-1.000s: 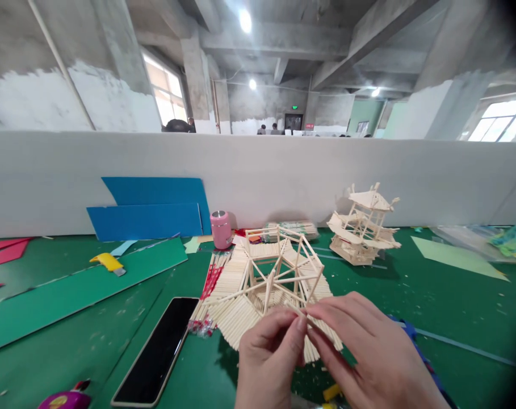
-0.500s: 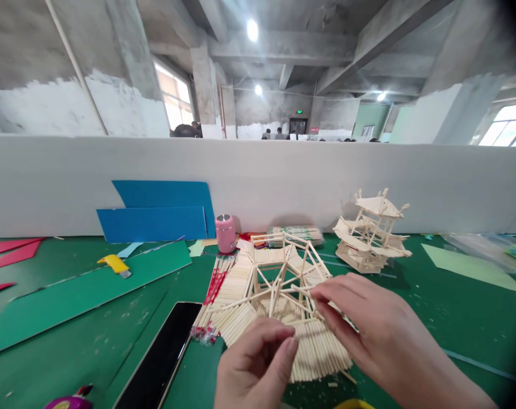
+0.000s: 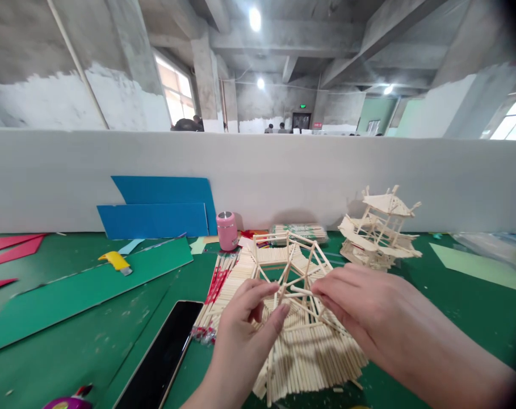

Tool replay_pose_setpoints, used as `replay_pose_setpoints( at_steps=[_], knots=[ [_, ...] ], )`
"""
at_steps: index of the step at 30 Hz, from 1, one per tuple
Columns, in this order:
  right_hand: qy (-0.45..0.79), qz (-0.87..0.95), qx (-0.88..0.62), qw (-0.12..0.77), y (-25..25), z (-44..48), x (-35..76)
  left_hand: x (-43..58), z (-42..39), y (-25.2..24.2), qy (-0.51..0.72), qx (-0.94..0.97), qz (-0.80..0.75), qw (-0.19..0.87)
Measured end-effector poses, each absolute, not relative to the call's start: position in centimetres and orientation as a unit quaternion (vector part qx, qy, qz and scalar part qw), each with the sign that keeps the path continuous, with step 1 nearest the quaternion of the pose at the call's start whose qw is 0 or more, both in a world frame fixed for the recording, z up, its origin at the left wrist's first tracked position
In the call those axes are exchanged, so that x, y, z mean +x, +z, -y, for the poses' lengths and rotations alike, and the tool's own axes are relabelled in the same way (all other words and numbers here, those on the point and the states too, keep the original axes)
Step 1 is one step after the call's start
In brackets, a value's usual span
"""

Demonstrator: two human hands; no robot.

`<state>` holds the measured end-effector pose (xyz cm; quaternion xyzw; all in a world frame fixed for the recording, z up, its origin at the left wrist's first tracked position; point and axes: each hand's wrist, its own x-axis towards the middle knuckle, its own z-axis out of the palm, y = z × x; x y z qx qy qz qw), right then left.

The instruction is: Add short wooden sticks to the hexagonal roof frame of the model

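Some red-wrapped sticks (image 3: 216,282) lie between the phone (image 3: 163,351) and the stick frame (image 3: 315,362).

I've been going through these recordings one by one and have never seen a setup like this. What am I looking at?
There is no machine: one camera, worn on a person's head, looks forward and down at their two bare hands. The right hand pinches a thin pale wooden stick. The left hand is open at a pale wooden stick structure with slatted panels; whether it touches is unclear. On the green tabletop lies a rectangular black-screened phone. A yellow-handled cutter lies across the edge of a long green board. Farther back stand a pink cylindrical container and a pale wooden tiered model.
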<state>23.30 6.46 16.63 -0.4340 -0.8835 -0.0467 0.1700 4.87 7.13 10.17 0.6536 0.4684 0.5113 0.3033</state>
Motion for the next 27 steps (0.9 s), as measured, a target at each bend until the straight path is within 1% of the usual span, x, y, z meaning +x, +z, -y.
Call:
replay_pose_setpoints(
  at_steps=[9, 15, 21, 27],
  knots=[
    [-0.078, 0.895, -0.405, 0.172, 16.8, -7.0, 23.2, 5.3, -7.7, 10.8, 0.475, 0.651, -0.476, 0.351],
    [-0.071, 0.897, -0.411, 0.144, 16.9, -7.4, 23.1, 5.2, -7.8, 10.7, 0.492, 0.646, -0.466, 0.352],
    [-0.063, 0.898, -0.412, 0.141, 17.0, -7.6, 23.0, 5.2, -7.8, 10.8, 0.483, 0.654, -0.465, 0.35],
    [-0.081, 0.902, -0.397, 0.151, 16.8, -7.7, 23.0, 5.0, -7.8, 10.8, 0.474, 0.652, -0.469, 0.361]
  ],
)
